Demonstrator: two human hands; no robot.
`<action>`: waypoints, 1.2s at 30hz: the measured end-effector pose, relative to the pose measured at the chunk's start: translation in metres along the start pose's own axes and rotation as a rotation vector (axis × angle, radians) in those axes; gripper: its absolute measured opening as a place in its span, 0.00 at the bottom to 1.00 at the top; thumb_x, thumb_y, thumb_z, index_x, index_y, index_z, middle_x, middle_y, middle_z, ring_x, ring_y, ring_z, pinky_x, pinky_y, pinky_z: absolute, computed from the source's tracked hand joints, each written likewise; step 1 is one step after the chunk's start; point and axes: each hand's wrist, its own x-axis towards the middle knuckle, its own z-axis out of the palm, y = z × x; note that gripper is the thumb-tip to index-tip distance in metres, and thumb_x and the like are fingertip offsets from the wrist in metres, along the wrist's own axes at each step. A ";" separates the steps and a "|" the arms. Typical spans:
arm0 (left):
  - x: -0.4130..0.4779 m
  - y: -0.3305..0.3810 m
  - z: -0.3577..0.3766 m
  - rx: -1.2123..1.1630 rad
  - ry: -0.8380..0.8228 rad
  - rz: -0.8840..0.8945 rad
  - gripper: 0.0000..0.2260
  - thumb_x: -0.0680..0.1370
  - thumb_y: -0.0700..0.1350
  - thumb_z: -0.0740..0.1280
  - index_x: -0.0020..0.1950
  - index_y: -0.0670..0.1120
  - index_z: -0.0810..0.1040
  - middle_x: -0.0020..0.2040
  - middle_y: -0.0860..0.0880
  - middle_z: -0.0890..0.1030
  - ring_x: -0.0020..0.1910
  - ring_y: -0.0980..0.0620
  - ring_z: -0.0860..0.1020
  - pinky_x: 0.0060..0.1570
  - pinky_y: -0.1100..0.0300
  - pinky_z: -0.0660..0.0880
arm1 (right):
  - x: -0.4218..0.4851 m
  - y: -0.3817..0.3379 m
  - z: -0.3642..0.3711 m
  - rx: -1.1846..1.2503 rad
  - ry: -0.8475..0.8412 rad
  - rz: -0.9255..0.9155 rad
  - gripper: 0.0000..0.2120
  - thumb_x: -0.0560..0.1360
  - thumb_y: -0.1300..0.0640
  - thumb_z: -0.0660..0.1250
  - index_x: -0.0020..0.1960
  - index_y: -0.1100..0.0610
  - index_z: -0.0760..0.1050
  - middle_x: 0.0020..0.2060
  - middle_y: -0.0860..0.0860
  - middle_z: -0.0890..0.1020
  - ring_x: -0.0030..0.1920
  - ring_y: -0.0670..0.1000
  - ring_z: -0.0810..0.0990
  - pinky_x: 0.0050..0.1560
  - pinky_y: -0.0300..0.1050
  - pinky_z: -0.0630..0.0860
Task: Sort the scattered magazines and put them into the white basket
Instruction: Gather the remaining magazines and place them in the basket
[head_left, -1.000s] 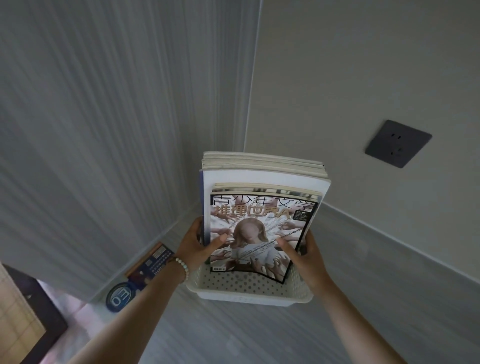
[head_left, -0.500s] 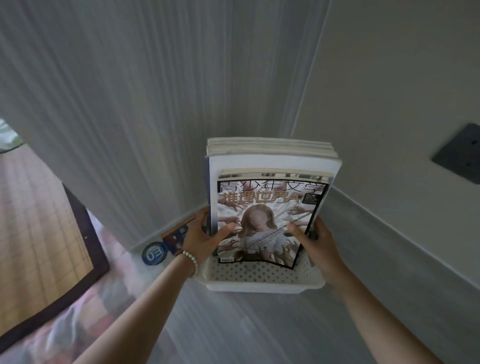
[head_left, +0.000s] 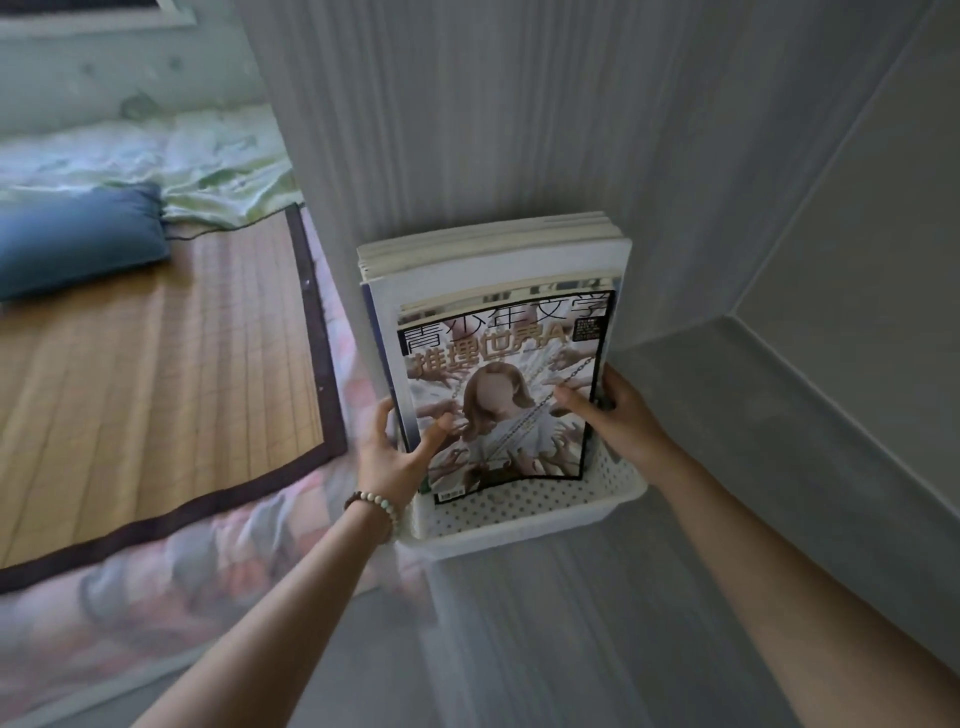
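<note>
A stack of magazines (head_left: 498, 260) stands upright in the white perforated basket (head_left: 524, 512), which sits on a grey ledge in a wall corner. The front magazine (head_left: 501, 395) has a dark cover with white and gold lettering and a long-haired figure. My left hand (head_left: 392, 454), with a bead bracelet on the wrist, grips the stack's left edge, thumb on the front cover. My right hand (head_left: 613, 415) grips the right edge, thumb on the cover and fingers behind. The lower ends of the magazines are hidden inside the basket.
Grey walls (head_left: 519, 130) close in behind and to the right of the basket. To the left lies a bed with a bamboo mat (head_left: 156, 364), a blue pillow (head_left: 78, 234), a green quilt (head_left: 156, 156) and a patterned sheet (head_left: 156, 582).
The view has swung left, so the bed and mat now fill the left side and the wall socket is out of view. Both hands keep hold of the magazines in the basket.
</note>
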 end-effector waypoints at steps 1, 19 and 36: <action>0.001 0.000 -0.002 0.021 0.019 0.008 0.16 0.69 0.51 0.72 0.54 0.50 0.75 0.53 0.47 0.82 0.53 0.53 0.81 0.55 0.52 0.78 | 0.006 -0.001 0.002 -0.012 -0.011 -0.003 0.22 0.63 0.37 0.71 0.54 0.44 0.76 0.47 0.34 0.83 0.49 0.32 0.79 0.41 0.23 0.73; -0.006 -0.019 -0.003 -0.073 0.063 -0.102 0.30 0.63 0.62 0.72 0.62 0.53 0.72 0.52 0.55 0.82 0.50 0.61 0.80 0.53 0.64 0.76 | -0.023 0.031 0.019 0.159 0.342 0.068 0.22 0.65 0.48 0.75 0.58 0.46 0.78 0.50 0.36 0.82 0.53 0.33 0.78 0.56 0.33 0.73; 0.024 -0.014 -0.008 0.036 0.074 -0.112 0.40 0.64 0.64 0.70 0.71 0.52 0.62 0.64 0.50 0.75 0.63 0.50 0.74 0.66 0.49 0.69 | 0.009 0.021 0.024 -0.180 0.401 -0.014 0.30 0.70 0.42 0.69 0.69 0.51 0.68 0.68 0.47 0.71 0.70 0.46 0.67 0.67 0.41 0.66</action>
